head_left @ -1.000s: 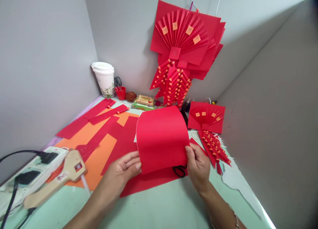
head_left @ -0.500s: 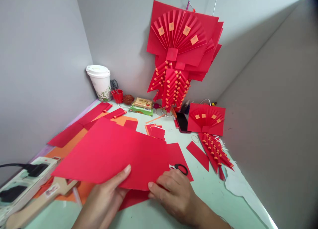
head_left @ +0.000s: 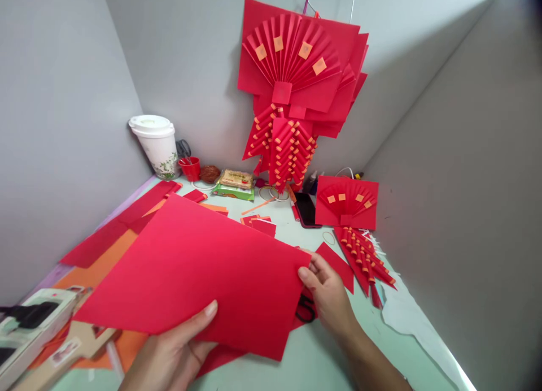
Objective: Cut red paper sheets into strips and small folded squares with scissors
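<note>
A large sheet of red paper [head_left: 203, 261] is held up over the table, tilted, by both hands. My left hand [head_left: 178, 340] grips its near edge, thumb on top and fingers underneath. At the sheet's right corner, my right hand [head_left: 328, 292] pinches the edge between thumb and fingers. Black scissor handles [head_left: 305, 309] show between the sheet and my right hand, lying on red paper. Just behind that hand lies a red paper strip [head_left: 337, 268].
A layered red paper fan decoration [head_left: 292, 57] hangs at the back wall. A smaller one [head_left: 347, 201] leans at right. Along the back stand a white lidded cup [head_left: 158, 148], a red cup [head_left: 190, 169] and a phone [head_left: 305, 209]. A power strip [head_left: 38, 323] lies at left.
My right hand has moved from the sheet's near edge up to its right corner. The sheet has shifted toward me and now covers more of the scissors. The view has turned slightly.
</note>
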`<state>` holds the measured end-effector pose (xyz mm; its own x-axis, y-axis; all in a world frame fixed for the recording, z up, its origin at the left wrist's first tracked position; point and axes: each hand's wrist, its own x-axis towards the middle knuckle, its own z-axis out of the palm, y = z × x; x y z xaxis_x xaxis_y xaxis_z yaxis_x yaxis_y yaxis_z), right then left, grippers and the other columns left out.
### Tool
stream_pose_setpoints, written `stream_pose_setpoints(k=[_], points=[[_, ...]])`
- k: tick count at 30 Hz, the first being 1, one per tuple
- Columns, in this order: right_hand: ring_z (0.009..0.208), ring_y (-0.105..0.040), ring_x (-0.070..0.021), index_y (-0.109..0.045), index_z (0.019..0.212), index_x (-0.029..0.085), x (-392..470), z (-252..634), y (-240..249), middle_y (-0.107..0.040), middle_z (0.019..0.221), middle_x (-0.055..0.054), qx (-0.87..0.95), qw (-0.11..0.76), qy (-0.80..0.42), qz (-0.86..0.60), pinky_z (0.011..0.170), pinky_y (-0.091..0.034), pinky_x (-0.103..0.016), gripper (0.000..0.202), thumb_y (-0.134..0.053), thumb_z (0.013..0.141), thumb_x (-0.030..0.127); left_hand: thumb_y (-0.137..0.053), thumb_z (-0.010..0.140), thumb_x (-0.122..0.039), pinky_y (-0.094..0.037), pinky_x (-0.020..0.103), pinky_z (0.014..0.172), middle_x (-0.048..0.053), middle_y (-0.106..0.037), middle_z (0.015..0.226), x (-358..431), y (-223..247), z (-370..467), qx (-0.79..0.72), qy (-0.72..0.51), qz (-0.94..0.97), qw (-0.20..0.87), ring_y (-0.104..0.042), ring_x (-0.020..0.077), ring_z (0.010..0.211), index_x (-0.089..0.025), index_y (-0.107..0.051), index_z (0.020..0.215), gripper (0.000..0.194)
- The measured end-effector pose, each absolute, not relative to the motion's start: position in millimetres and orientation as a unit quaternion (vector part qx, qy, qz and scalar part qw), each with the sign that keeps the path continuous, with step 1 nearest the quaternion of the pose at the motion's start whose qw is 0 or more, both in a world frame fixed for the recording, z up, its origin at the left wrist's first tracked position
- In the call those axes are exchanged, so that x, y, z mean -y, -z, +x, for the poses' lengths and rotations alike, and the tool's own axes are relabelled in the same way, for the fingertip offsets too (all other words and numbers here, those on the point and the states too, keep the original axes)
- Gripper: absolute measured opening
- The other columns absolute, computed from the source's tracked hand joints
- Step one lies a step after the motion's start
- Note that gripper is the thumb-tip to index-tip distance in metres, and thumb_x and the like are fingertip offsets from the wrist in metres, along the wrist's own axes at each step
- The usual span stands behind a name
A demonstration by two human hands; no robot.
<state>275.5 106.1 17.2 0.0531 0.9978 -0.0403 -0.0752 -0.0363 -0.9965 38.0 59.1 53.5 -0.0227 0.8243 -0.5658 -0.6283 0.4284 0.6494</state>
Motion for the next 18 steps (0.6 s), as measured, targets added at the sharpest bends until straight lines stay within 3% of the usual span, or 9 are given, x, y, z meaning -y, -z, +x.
stream_pose_setpoints(k=[2,4,6,8,11,18], points=[[0.057,-0.056,-0.0135,-0.067,0.085,0.019,-102.6,271.2,-20.9,-0.060,0.066,0.002,0.459,0.520,-0.508,-0.511,0.055,-0.048,-0.025,0.027,-0.072,0.082,0.046,-0.082,0.073,-0.020,-0.062,0.042,0.085,0.002,-0.075,0.116,-60.1,-50.2,38.7,-0.491,-0.521,0.107,0.690,-0.071,0.0303,0.102,-0.029,-0.067,0.114,0.044],[0.050,-0.050,-0.0110,-0.061,0.072,0.019,-100.2,270.7,-23.9,-0.055,0.057,0.004,0.452,0.527,-0.490,-0.528,0.050,-0.043,-0.022,0.031,-0.072,0.082,0.045,-0.081,0.073,-0.020,-0.060,0.043,0.090,0.002,-0.076,0.111,-61.0,-46.0,38.0,-0.497,-0.512,0.109,0.692,-0.070,0.0298,0.104,-0.027,-0.071,0.104,0.034],[0.048,-0.049,-0.0104,-0.057,0.070,0.019,-100.7,273.7,-24.7,-0.053,0.055,0.006,0.439,0.537,-0.476,-0.541,0.048,-0.041,-0.021,0.032,-0.072,0.082,0.045,-0.082,0.073,-0.019,-0.057,0.040,0.095,0.001,-0.078,0.097,-61.9,-41.9,36.6,-0.497,-0.487,0.115,0.709,-0.070,0.0272,0.103,-0.023,-0.074,0.085,0.016],[0.047,-0.048,-0.0105,-0.055,0.069,0.020,-103.8,278.5,-22.8,-0.053,0.053,0.006,0.424,0.545,-0.465,-0.554,0.046,-0.040,-0.021,0.034,-0.071,0.083,0.046,-0.080,0.075,-0.020,-0.054,0.036,0.097,0.002,-0.078,0.090,-62.5,-38.9,36.1,-0.483,-0.450,0.150,0.736,-0.072,0.0242,0.099,-0.022,-0.074,0.081,0.009],[0.046,-0.047,-0.0107,-0.054,0.071,0.020,-109.6,284.3,-17.1,-0.053,0.052,0.006,0.409,0.550,-0.462,-0.563,0.046,-0.039,-0.022,0.034,-0.070,0.083,0.047,-0.076,0.080,-0.028,-0.055,0.033,0.094,0.005,-0.079,0.098,-62.4,-36.2,38.0,-0.468,-0.394,0.224,0.759,-0.073,0.0230,0.096,-0.022,-0.075,0.097,0.019],[0.045,-0.049,-0.0106,-0.060,0.080,0.019,-110.5,279.9,-7.8,-0.055,0.051,0.007,0.395,0.544,-0.483,-0.561,0.048,-0.040,-0.022,0.031,-0.071,0.082,0.048,-0.074,0.080,-0.041,-0.057,0.033,0.081,0.010,-0.080,0.093,-61.1,-32.8,43.9,-0.517,-0.310,0.306,0.737,-0.074,0.0251,0.091,-0.021,-0.075,0.090,0.022]])
